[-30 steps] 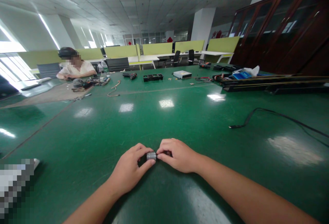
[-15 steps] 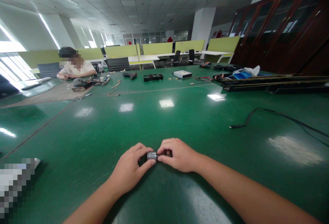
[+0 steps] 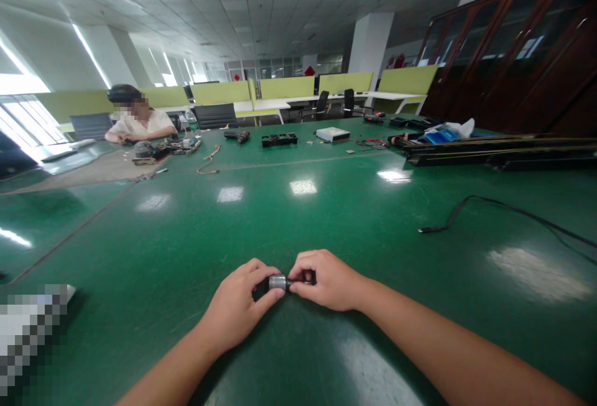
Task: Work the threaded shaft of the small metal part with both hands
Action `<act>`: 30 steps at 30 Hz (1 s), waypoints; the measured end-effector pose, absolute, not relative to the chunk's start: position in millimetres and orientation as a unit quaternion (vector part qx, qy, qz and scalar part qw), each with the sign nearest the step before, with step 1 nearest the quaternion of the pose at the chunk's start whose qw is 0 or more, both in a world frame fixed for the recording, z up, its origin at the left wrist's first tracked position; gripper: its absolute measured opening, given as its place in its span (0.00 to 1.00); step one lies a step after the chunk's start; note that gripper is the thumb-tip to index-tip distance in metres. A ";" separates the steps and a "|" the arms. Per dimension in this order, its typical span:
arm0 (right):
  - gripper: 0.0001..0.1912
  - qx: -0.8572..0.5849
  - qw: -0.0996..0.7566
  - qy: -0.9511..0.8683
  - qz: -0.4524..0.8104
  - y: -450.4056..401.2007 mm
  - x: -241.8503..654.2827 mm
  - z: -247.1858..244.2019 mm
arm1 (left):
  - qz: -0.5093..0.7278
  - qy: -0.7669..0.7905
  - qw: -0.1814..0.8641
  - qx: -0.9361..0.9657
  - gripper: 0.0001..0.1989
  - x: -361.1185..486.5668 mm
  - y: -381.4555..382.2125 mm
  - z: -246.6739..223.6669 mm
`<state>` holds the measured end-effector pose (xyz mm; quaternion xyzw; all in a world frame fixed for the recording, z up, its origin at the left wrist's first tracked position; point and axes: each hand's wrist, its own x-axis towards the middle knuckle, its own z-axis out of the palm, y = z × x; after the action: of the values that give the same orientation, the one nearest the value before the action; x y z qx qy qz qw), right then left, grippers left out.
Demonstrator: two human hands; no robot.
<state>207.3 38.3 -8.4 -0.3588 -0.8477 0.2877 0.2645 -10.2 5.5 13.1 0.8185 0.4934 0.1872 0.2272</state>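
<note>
Close to me, just over the green tabletop (image 3: 261, 219), a small silver metal cylinder (image 3: 278, 283) with a dark left end lies on its side; it looks like a small motor. My left hand (image 3: 240, 300) pinches it between thumb and forefinger from the left. At its right end, my right hand (image 3: 326, 280) has thumb and fingertips closed around a thin dark shaft-like piece (image 3: 308, 281). The fingers hide most of that piece, and I cannot tell whether it is joined to the cylinder.
A black cable (image 3: 459, 207) runs in from the right. Along the far side are a power drill (image 3: 237, 137), a black frame (image 3: 278, 140), a flat silver box (image 3: 333, 135) and long dark bars (image 3: 466, 152). A person (image 3: 140, 123) sits at the far left.
Both hands hold nearly the same pose and grip. The whole view has shifted very slightly; the right fingertips sit a touch further right along the thin piece.
</note>
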 end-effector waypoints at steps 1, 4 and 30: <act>0.04 -0.360 0.264 -0.847 0.289 38.3 207.4 -8.3 | 0.188 0.494 0.228 0.818 0.11 -10.3 5.5 13.0; 0.04 -0.360 0.263 -0.847 0.290 38.3 208.1 -8.1 | 0.188 0.493 0.229 0.818 0.11 -10.7 5.8 12.6; 0.03 -0.356 0.263 -0.846 0.297 44.8 217.5 -8.5 | 0.189 0.494 0.222 0.819 0.12 -10.8 5.8 12.5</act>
<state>217.5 44.8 -8.5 -0.3564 -0.8462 0.2967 0.2626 -10.8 5.8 12.5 0.8192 0.4937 0.1895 0.2220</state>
